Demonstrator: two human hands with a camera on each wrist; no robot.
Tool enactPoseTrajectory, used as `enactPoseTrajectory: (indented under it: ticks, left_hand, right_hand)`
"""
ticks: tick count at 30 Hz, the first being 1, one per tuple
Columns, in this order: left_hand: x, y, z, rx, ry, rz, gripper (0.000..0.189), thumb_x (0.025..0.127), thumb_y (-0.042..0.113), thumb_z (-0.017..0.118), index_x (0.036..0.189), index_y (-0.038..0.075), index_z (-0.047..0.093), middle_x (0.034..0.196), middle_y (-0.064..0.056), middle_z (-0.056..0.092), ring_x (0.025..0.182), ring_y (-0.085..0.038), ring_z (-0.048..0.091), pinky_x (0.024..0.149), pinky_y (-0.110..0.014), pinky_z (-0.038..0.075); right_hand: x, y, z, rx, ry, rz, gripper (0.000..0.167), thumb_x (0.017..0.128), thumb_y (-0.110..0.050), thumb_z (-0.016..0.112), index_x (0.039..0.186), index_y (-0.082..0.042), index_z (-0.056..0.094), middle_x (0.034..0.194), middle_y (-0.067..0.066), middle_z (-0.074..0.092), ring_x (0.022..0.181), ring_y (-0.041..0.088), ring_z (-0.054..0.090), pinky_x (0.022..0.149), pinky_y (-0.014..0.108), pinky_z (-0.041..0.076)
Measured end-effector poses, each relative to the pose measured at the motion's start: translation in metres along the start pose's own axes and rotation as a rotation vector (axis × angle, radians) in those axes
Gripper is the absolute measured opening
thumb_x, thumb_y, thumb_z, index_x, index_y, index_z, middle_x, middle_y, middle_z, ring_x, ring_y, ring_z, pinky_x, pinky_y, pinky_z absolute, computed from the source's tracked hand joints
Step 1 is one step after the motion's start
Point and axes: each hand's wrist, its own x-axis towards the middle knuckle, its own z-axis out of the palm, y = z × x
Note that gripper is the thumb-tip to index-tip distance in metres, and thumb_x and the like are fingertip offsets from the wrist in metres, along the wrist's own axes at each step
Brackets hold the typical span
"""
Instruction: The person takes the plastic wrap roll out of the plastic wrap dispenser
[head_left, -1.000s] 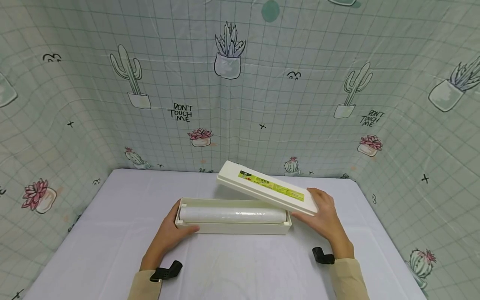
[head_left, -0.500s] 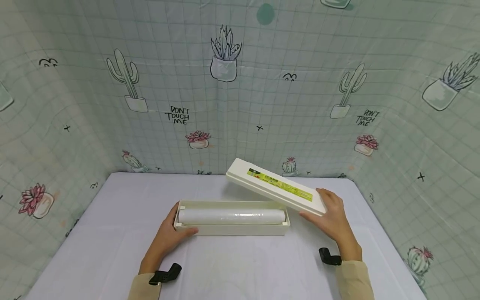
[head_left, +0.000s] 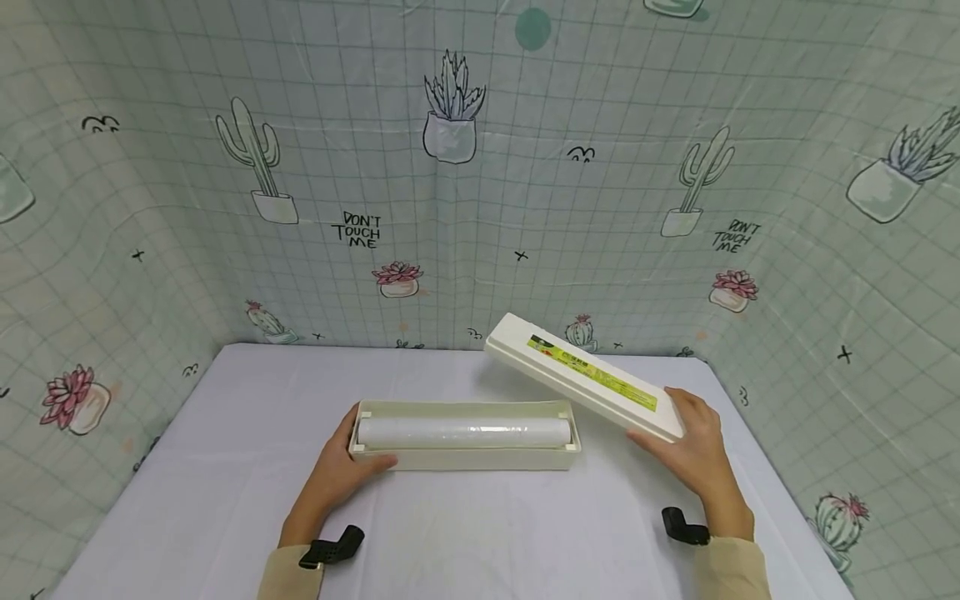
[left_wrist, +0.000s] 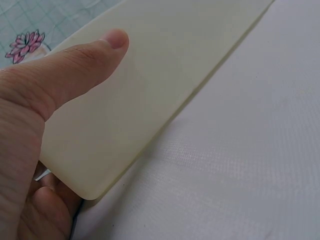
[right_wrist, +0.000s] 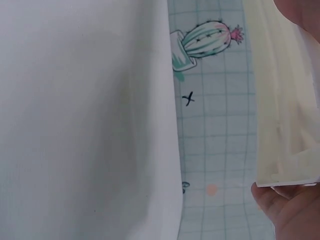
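A long cream plastic-wrap box (head_left: 480, 459) sits on the table with a roll of plastic wrap (head_left: 465, 432) lying inside it. My left hand (head_left: 337, 467) grips the box's left end, thumb on the front wall (left_wrist: 125, 110) and fingers round the far side. The matching lid (head_left: 585, 375), with a yellow-green label on top, is tilted in the air right of the box, its left end higher. My right hand (head_left: 693, 442) holds the lid by its right end. The right wrist view shows the lid's hollow underside (right_wrist: 285, 110) and fingers at its edge.
A white cloth (head_left: 465, 533) covers the table. Behind and at both sides hangs a grid-patterned curtain (head_left: 480, 208) printed with cacti and succulents. A black wrist mount shows on each forearm, at the beige sleeves.
My right hand has carried the lid to the right, off the box's right end, and the lid slopes more steeply. The left hand and the box stay in place.
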Motion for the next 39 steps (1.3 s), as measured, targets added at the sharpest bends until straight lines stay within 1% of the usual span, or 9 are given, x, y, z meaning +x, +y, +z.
enactPoseTrajectory:
  ticks: [5, 7, 12, 18, 23, 26, 29, 33, 39]
  left_hand:
    - [0.000, 0.000, 0.001, 0.010, 0.002, -0.006, 0.108, 0.081, 0.028, 0.089, 0.165, 0.015, 0.022, 0.146, -0.014, 0.053, 0.118, -0.025, 0.054, 0.103, -0.045, 0.044]
    - [0.000, 0.000, 0.001, 0.012, 0.005, -0.007, 0.109, 0.081, 0.028, 0.090, 0.165, 0.014, 0.022, 0.146, -0.014, 0.054, 0.118, -0.025, 0.054, 0.103, -0.046, 0.044]
    - [0.001, -0.001, 0.000, 0.007, 0.007, -0.006, 0.110, 0.081, 0.027, 0.090, 0.165, 0.013, 0.021, 0.148, -0.015, 0.052, 0.120, -0.028, 0.054, 0.105, -0.050, 0.043]
    - [0.001, -0.002, 0.000, 0.003, 0.005, 0.003, 0.110, 0.081, 0.027, 0.089, 0.165, 0.013, 0.020, 0.150, -0.016, 0.050, 0.123, -0.030, 0.054, 0.105, -0.051, 0.043]
    - [0.001, -0.001, 0.001, 0.014, 0.005, 0.010, 0.109, 0.081, 0.027, 0.089, 0.165, 0.012, 0.021, 0.150, -0.017, 0.051, 0.123, -0.029, 0.054, 0.104, -0.049, 0.044]
    - [0.001, 0.000, 0.001, 0.013, 0.001, 0.011, 0.108, 0.082, 0.027, 0.089, 0.164, 0.012, 0.022, 0.149, -0.017, 0.051, 0.122, -0.029, 0.054, 0.105, -0.049, 0.043]
    - [0.001, 0.001, 0.000, -0.001, -0.002, 0.001, 0.108, 0.081, 0.026, 0.089, 0.164, 0.012, 0.022, 0.149, -0.016, 0.051, 0.121, -0.028, 0.053, 0.105, -0.048, 0.043]
    - [0.000, 0.002, 0.000, -0.007, -0.005, -0.012, 0.108, 0.082, 0.027, 0.089, 0.165, 0.014, 0.021, 0.150, -0.014, 0.051, 0.123, -0.027, 0.053, 0.106, -0.046, 0.043]
    - [0.000, 0.002, -0.001, -0.020, -0.003, 0.013, 0.107, 0.082, 0.023, 0.089, 0.164, 0.011, 0.021, 0.148, -0.016, 0.052, 0.121, -0.027, 0.054, 0.103, -0.046, 0.045]
  right_hand:
    - [-0.006, 0.009, -0.015, -0.019, -0.006, 0.060, 0.088, 0.069, -0.028, 0.096, 0.140, 0.005, 0.056, 0.141, 0.029, 0.050, 0.128, 0.052, 0.039, 0.095, 0.061, 0.032]
    - [-0.008, 0.014, -0.020, -0.031, -0.010, 0.080, 0.089, 0.070, -0.030, 0.096, 0.142, 0.004, 0.055, 0.142, 0.029, 0.048, 0.127, 0.051, 0.039, 0.094, 0.060, 0.032]
    - [-0.008, 0.022, -0.029, -0.045, 0.009, 0.093, 0.090, 0.071, -0.029, 0.095, 0.143, 0.003, 0.053, 0.142, 0.031, 0.048, 0.124, 0.049, 0.043, 0.092, 0.057, 0.032]
    - [-0.010, 0.027, -0.038, -0.043, 0.007, 0.157, 0.091, 0.074, -0.031, 0.093, 0.146, 0.004, 0.050, 0.145, 0.033, 0.045, 0.128, 0.050, 0.040, 0.095, 0.062, 0.032]
    - [-0.013, 0.033, -0.040, -0.050, 0.016, 0.170, 0.090, 0.074, -0.029, 0.093, 0.146, 0.005, 0.050, 0.145, 0.035, 0.044, 0.128, 0.052, 0.040, 0.097, 0.064, 0.031]
    - [-0.015, 0.036, -0.040, -0.060, 0.006, 0.188, 0.091, 0.075, -0.031, 0.092, 0.146, 0.005, 0.049, 0.146, 0.035, 0.043, 0.129, 0.052, 0.039, 0.097, 0.064, 0.031]
    - [-0.016, 0.039, -0.039, -0.077, -0.009, 0.205, 0.093, 0.076, -0.034, 0.092, 0.148, 0.005, 0.047, 0.147, 0.035, 0.042, 0.130, 0.052, 0.038, 0.096, 0.065, 0.031]
    - [-0.017, 0.043, -0.039, -0.079, -0.010, 0.205, 0.093, 0.076, -0.034, 0.092, 0.148, 0.005, 0.047, 0.147, 0.036, 0.043, 0.130, 0.052, 0.039, 0.097, 0.064, 0.032]
    - [-0.021, 0.047, -0.039, -0.069, 0.007, 0.229, 0.091, 0.075, -0.032, 0.092, 0.147, 0.003, 0.049, 0.145, 0.036, 0.044, 0.129, 0.052, 0.040, 0.097, 0.063, 0.032]
